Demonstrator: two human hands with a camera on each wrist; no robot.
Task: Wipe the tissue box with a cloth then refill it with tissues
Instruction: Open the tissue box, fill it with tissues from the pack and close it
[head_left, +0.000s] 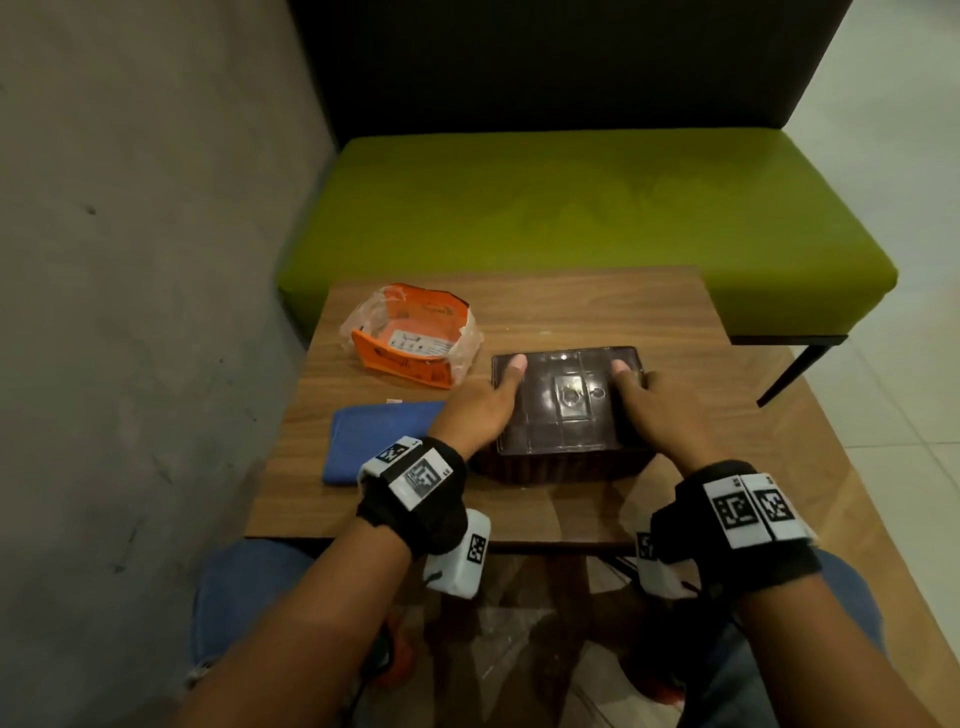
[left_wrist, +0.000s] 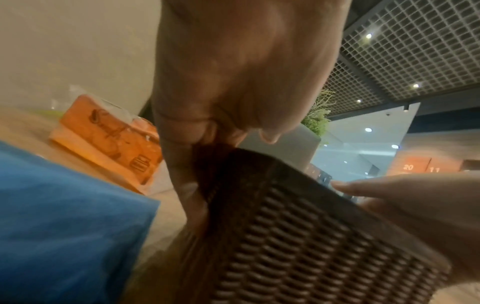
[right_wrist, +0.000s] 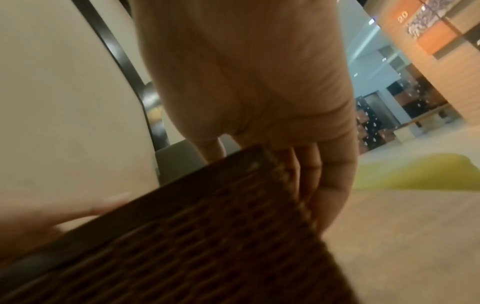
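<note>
The dark brown woven tissue box (head_left: 569, 410) stands on the wooden table (head_left: 597, 306), with a glossy ribbed plastic face upward. My left hand (head_left: 483, 400) grips its left end, thumb on top and fingers down the side. My right hand (head_left: 654, 410) grips the right end the same way. The left wrist view shows my left hand (left_wrist: 233, 72) against the box's woven wall (left_wrist: 298, 236). In the right wrist view, my right hand (right_wrist: 259, 82) clasps the box (right_wrist: 194, 236). A folded blue cloth (head_left: 374, 441) lies left of the box. An opened orange tissue pack (head_left: 410, 338) sits behind the cloth.
A green bench (head_left: 571, 208) with a dark backrest stands just beyond the table. A grey wall (head_left: 130, 260) runs close along the left. My knees are under the table's near edge. The blue cloth (left_wrist: 64, 226) and tissue pack (left_wrist: 109, 139) lie close to my left wrist.
</note>
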